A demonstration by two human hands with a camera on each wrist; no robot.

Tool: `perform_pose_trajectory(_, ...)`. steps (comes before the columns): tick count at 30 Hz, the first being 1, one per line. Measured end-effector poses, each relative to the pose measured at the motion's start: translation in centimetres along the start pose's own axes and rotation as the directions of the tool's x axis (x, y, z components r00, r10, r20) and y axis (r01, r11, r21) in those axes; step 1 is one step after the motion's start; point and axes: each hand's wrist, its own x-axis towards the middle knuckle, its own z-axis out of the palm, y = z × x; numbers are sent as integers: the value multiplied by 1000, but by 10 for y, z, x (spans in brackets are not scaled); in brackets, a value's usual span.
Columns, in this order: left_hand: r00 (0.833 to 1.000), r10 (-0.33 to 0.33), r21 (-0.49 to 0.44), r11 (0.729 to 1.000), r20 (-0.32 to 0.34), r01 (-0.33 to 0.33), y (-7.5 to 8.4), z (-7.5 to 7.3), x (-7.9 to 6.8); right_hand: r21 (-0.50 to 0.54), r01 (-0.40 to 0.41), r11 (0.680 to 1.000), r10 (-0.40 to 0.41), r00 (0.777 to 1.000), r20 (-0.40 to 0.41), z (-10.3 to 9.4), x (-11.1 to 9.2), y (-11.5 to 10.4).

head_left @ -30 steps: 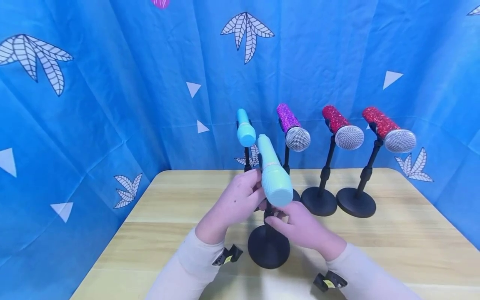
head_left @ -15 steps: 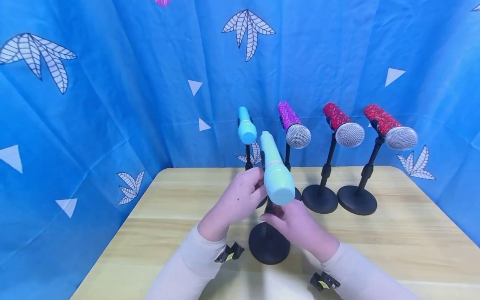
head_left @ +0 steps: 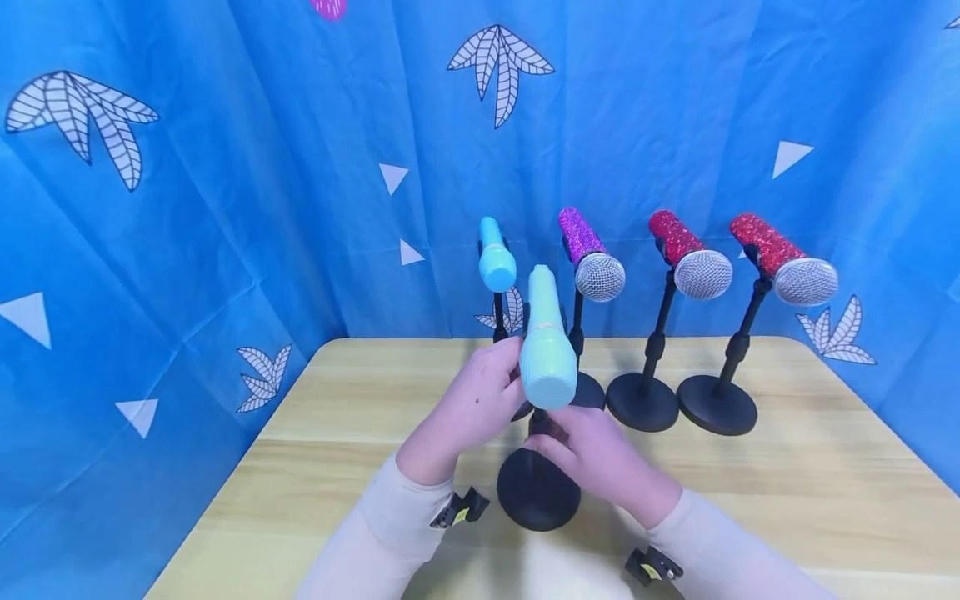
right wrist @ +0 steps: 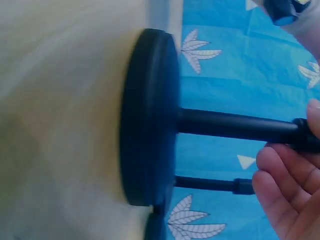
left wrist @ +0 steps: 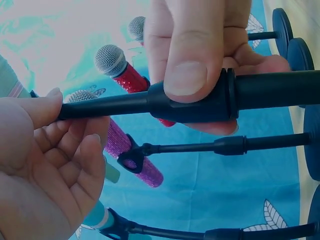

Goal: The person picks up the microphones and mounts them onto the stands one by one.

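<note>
A mint-green microphone sits in the holder of a black desk stand, its head facing down toward me. My left hand pinches the stand's thin upper pole between thumb and fingers, just below the microphone. Lower down, my right hand grips the thicker black collar, thumb laid along it. In the right wrist view the round base is on the table, with the lower pole rising into my right hand. The holder is mostly hidden behind the microphone.
Behind stand a blue microphone, a purple glitter microphone and two red glitter ones, each on a black stand. The nearest red microphone stands left of the other red microphone. A blue curtain borders the wooden table.
The mint-green microphone has turned on its stand, its tail swinging right and its head slightly left, so it points more directly at me. Both hands stay on the stand.
</note>
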Motion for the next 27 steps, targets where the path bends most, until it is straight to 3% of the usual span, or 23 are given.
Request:
perform_pose_trajectory(3,1000,-14,1,1000,-7,14,-1,-1,1,28,-24,999,24,999,28,0,2,2)
perform_pose_trajectory(7,999,-46,-4,999,28,46,-6,-1,-3,8,-64,998,62,982,180,-9,2,7)
perform_pose_trajectory(10,989,-88,59,995,119,81,-18,2,-13,-113,-54,992,86,949,303,-19,-4,11)
perform_pose_trajectory(12,968,-130,148,984,214,100,-30,7,-23,-171,-25,985,88,923,375,-23,-9,12)
perform_pose_trajectory(15,910,-117,295,956,397,-5,-55,22,-41,-233,50,971,64,887,457,-23,-19,13)
perform_pose_trajectory(18,820,-67,365,914,569,-179,-74,37,-58,-263,130,956,25,856,517,-19,-29,10)
perform_pose_trajectory(20,773,-23,377,882,635,-283,-78,45,-67,-276,182,944,-3,840,543,-18,-34,7)
perform_pose_trajectory(21,760,-16,389,866,650,-315,-77,47,-70,-277,204,939,-17,832,555,-17,-36,6)
perform_pose_trajectory(23,753,0,423,827,658,-370,-71,51,-74,-274,231,934,-34,819,573,-18,-39,4)
perform_pose_trajectory(27,779,-5,537,727,627,-428,-50,56,-83,-232,238,943,-50,793,607,-25,-41,1)
